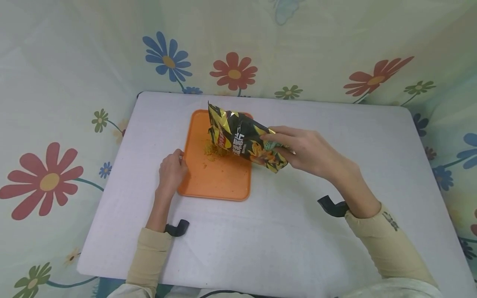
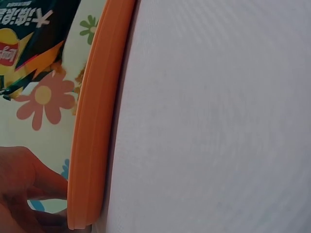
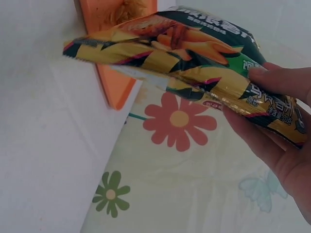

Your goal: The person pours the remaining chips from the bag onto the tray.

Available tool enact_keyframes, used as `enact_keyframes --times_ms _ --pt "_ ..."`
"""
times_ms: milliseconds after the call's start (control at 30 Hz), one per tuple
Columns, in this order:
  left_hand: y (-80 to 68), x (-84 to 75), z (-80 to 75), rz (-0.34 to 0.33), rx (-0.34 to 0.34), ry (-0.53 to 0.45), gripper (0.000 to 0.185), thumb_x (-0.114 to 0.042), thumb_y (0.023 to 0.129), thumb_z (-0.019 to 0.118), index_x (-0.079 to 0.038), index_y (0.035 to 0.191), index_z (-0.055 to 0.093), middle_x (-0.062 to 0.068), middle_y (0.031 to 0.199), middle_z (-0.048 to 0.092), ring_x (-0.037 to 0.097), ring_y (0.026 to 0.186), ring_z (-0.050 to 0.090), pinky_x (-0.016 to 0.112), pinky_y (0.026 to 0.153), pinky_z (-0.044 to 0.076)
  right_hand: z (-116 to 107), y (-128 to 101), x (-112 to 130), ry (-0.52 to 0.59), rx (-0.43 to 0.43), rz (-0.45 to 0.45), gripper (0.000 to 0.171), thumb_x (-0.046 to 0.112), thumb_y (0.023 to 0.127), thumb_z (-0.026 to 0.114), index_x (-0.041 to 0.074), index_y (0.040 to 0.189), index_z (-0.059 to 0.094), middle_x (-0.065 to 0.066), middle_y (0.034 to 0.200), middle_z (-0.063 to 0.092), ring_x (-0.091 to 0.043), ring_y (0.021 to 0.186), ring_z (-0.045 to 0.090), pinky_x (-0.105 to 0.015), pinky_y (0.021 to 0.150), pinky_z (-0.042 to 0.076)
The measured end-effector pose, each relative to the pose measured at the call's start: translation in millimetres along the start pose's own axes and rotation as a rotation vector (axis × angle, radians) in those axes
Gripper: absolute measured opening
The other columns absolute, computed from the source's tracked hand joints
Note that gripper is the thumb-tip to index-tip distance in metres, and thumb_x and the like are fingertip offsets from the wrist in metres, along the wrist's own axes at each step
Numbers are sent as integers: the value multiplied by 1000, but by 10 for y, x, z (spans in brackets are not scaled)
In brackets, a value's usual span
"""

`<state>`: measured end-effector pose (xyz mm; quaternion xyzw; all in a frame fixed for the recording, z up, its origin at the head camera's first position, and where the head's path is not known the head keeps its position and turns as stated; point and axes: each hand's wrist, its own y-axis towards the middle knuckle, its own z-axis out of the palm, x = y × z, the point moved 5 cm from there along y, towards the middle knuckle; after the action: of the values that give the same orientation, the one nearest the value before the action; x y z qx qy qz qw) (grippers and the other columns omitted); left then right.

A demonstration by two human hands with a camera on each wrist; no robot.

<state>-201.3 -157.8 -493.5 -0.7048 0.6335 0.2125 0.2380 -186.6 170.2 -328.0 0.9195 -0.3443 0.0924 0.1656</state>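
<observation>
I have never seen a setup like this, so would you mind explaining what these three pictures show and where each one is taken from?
There is no machine here: a person works with two bare hands and wears three cameras. The large picture comes from the head camera, looking down at a white table ringed by flowered cloth. The other two come from cameras strapped to the wrists.

On the table lies an orange tray with yellowish crumbs on it. The left hand holds the tray's left edge; its wrist view shows that rim close up. The right hand pinches the bottom end of a black-and-yellow snack bag, tilted with its top end low over the tray.
</observation>
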Motion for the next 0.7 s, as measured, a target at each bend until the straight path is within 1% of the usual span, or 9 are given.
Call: enact_keyframes --times_ms 133,200,267,400,533,700 --pt "-9 8 2 -2 -6 0 29 2 99 54 10 125 62 18 80 65 20 59 51 28 50 39 19 11 8 8 9 -1 43 -4 87 77 10 128 72 -14 134 68 -31 104 72 -41 73 61" --pt "-8 15 7 1 -4 -4 29 2 99 53 10 126 62 18 81 65 21 59 51 28 50 39 29 10 11 10 19 3 42 -3 87 77 10 127 72 -14 134 68 -32 108 71 -44 76 62" --pt "-3 24 18 2 1 -11 29 1 99 53 10 126 61 18 81 65 21 58 51 27 50 39 35 3 10 11 21 9 42 -3 88 76 10 127 72 -14 134 68 -33 109 71 -45 78 62" --pt "13 38 40 0 12 -18 30 1 100 53 9 127 61 18 80 65 20 57 51 27 49 38 42 -6 9 5 14 6 42 -3 87 76 9 127 72 -14 133 68 -32 108 72 -44 76 61" --pt "22 46 47 -4 7 -13 30 1 100 53 9 127 61 17 78 64 19 57 50 27 49 38 45 5 14 -3 0 -11 41 -3 87 76 9 126 72 -13 132 69 -30 106 72 -42 72 61" --pt "25 51 41 0 3 -12 30 1 100 53 9 127 61 17 79 65 20 57 51 27 49 38 42 16 14 -5 15 -2 41 -2 88 77 9 127 72 -14 132 68 -31 105 72 -42 73 61"
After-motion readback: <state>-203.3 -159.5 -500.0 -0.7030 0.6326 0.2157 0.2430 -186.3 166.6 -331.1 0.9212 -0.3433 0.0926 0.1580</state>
